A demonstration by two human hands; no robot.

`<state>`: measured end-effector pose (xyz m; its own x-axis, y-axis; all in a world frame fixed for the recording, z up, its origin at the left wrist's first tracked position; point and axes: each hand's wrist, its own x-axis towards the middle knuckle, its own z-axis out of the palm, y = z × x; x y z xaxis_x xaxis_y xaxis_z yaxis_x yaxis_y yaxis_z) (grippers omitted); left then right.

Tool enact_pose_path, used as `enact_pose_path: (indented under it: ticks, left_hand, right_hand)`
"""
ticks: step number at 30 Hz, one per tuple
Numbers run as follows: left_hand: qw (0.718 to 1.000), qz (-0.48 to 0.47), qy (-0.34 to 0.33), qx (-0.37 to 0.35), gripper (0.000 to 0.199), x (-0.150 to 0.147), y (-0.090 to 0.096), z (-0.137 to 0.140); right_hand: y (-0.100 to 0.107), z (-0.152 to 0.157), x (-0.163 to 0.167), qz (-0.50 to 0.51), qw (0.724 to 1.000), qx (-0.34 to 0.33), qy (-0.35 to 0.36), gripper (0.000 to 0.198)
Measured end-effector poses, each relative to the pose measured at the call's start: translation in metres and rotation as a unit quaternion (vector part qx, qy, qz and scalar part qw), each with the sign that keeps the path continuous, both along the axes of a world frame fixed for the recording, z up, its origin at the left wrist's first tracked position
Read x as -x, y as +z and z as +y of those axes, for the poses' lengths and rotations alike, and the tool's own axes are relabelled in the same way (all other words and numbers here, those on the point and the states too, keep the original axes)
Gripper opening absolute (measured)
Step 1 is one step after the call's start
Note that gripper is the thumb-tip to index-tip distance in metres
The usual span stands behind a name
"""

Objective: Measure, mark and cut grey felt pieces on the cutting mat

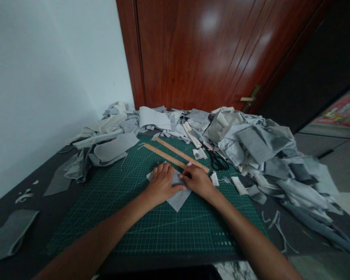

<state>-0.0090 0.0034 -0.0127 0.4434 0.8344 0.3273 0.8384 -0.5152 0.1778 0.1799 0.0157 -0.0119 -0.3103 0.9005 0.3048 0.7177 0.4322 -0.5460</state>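
A grey piece of fabric (pixel 178 200) lies at an angle on the green cutting mat (pixel 151 233). My left hand (pixel 162 182) rests flat on its left part, fingers stretched forward and thumb pointing right. My right hand (pixel 198 179) is closed at the fabric's right side, its fingertips pressed together near the cloth. What they hold is hidden. A small pink bit (pixel 189 164) shows at the far side of that hand; its kind is unclear. Just beyond both hands are two wooden rulers, the nearer ruler (pixel 163 154) and the farther ruler (pixel 179 152).
Black-handled scissors (pixel 218 161) lie right of the rulers. A large heap of grey and white fabric scraps (pixel 251 144) spreads along the right, and another scrap pile (pixel 113 132) lines the back left. A folded grey piece (pixel 13 233) sits at the near left. Behind stands a wooden door (pixel 192 58).
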Motion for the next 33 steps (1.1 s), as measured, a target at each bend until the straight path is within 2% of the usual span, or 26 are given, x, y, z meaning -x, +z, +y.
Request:
enact_pose_path:
  ticks: [5, 11, 15, 18, 23, 27, 33]
  left_hand:
    - [1.000, -0.021, -0.002, -0.003, 0.050, 0.000, -0.002, 0.001]
    - [1.000, 0.000, 0.001, -0.013, 0.054, 0.000, -0.001, 0.000]
    - [1.000, 0.005, 0.003, -0.003, 0.054, -0.001, 0.001, -0.001]
    - [1.000, -0.013, 0.003, 0.002, 0.049, -0.001, 0.000, -0.001]
    - [1.000, -0.010, 0.001, -0.003, 0.040, 0.000, -0.002, 0.000]
    - [1.000, 0.000, 0.005, 0.000, 0.043, -0.001, -0.001, -0.001]
    - [1.000, 0.010, 0.003, 0.003, 0.049, -0.001, 0.001, -0.001]
  right_hand:
    - [-0.008, -0.003, 0.006, -0.018, 0.999, -0.036, -0.017, 0.016]
    - [-0.001, 0.004, -0.005, 0.018, 0.993, -0.092, -0.078, 0.021]
    - [0.004, 0.006, -0.009, 0.064, 0.995, -0.065, -0.050, 0.018]
    - [0.004, 0.000, -0.001, 0.035, 0.998, -0.041, -0.041, 0.017]
    - [-0.001, -0.009, 0.014, -0.007, 0.999, -0.043, -0.026, 0.014]
    - [-0.002, -0.008, 0.014, -0.014, 0.998, -0.049, -0.022, 0.021]
    - [-0.005, -0.004, 0.008, -0.002, 0.999, -0.050, -0.020, 0.021]
